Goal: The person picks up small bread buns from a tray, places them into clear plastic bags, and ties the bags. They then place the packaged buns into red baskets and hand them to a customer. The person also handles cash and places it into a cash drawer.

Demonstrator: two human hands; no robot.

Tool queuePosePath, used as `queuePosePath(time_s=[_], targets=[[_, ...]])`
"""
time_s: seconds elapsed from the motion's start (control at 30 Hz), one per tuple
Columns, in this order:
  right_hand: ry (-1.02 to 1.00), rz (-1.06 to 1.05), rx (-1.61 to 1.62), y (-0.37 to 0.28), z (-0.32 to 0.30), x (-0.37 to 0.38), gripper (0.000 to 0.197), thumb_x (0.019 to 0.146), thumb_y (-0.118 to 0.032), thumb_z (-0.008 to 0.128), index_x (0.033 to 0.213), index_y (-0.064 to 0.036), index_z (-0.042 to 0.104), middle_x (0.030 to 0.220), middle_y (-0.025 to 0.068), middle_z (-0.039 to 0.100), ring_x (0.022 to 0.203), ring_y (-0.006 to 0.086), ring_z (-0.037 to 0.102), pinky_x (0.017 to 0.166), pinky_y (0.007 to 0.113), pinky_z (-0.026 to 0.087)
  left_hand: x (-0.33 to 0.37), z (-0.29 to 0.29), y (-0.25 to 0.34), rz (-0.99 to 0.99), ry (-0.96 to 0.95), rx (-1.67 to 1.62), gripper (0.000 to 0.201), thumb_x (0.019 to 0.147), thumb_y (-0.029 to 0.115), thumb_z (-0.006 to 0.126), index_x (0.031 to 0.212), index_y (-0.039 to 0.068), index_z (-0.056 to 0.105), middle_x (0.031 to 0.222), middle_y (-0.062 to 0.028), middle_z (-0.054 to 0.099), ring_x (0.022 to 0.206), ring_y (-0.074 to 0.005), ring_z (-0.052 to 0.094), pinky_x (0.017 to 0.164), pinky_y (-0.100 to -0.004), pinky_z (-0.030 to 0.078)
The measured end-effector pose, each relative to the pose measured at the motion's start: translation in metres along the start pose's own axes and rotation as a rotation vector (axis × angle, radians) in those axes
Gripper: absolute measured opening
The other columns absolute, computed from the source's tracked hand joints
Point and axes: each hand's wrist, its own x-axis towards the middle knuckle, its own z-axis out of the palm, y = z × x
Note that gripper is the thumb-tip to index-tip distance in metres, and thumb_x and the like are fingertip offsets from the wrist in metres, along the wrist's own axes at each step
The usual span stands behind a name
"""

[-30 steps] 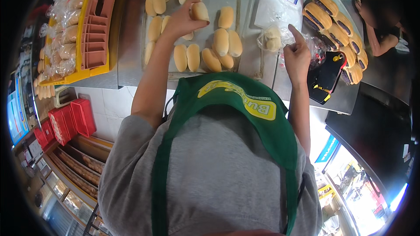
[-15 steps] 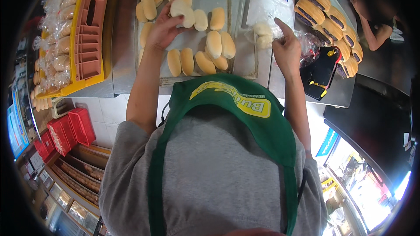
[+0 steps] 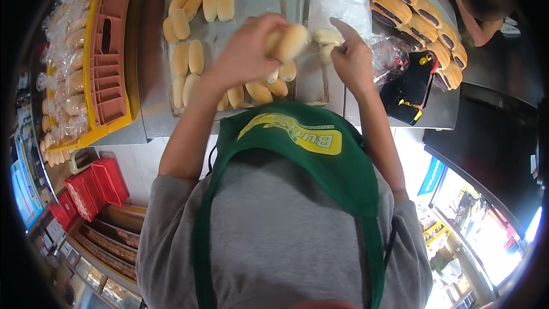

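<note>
My left hand (image 3: 251,48) is closed round a pair of golden bread rolls (image 3: 289,43), raised over the metal baking tray (image 3: 243,40) and blurred by motion. Several more rolls (image 3: 226,4) lie on the tray in twos and threes. To the right, my right hand (image 3: 353,63) has its index finger stretched out and its other fingers curled at the edge of a clear plastic bag (image 3: 320,54). Pale rolls (image 3: 328,37) show at this bag, beside the fingertips. Just beyond lies a white stack of plastic bags (image 3: 340,8).
Filled rolls (image 3: 426,26) are heaped at the right, near crumpled clear wrap (image 3: 389,60) and a black tray-like object (image 3: 407,94). A yellow crate (image 3: 108,123) with bagged bread (image 3: 71,80) stands left. Another person's arm (image 3: 466,20) shows at the far right.
My left hand has moved right and a little down with the rolls, toward the right hand and the plastic bag. The right hand has shifted slightly left. The whole view has shifted a little.
</note>
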Motion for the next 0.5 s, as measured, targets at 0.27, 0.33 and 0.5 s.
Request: queuePosePath(time_s=[0.27,0.33,0.5], targets=[[-0.044,-0.163,-0.149,-0.027,-0.009,-0.024,0.058,0.073,0.005,0.054,0.131,-0.0036,0.05,0.133,0.0176,0.053,0.104,0.0377,0.061,0.085,0.042,0.052,0.023,0.078,0.008,0.352,0.095,0.244,0.049,0.073,0.009,0.07,0.119,0.005,0.055,0.131,-0.0163,0.05,0.115,-0.0369,0.053,0.092,-0.0411,0.049],[0.052,-0.192,-0.104,-0.029,-0.006,-0.029,0.058,0.073,0.003,0.056,0.13,-0.0029,0.05,0.132,0.0168,0.053,0.105,0.0373,0.06,0.086,0.042,0.052,0.023,0.087,0.003,0.442,0.104,0.235,0.044,0.078,0.01,0.065,0.12,0.006,0.056,0.132,-0.017,0.049,0.114,-0.0367,0.054,0.089,-0.0405,0.051],[-0.014,-0.194,-0.02,-0.039,0.009,-0.044,0.062,0.071,0.01,0.049,0.132,-0.0051,0.049,0.128,0.0193,0.056,0.11,0.0399,0.057,0.089,0.043,0.05,0.029,0.105,-0.035,0.727,0.135,0.198,0.043,0.085,0.013,0.056,0.128,0.012,0.055,0.133,-0.0154,0.051,0.115,-0.0345,0.056,0.085,-0.0405,0.053]])
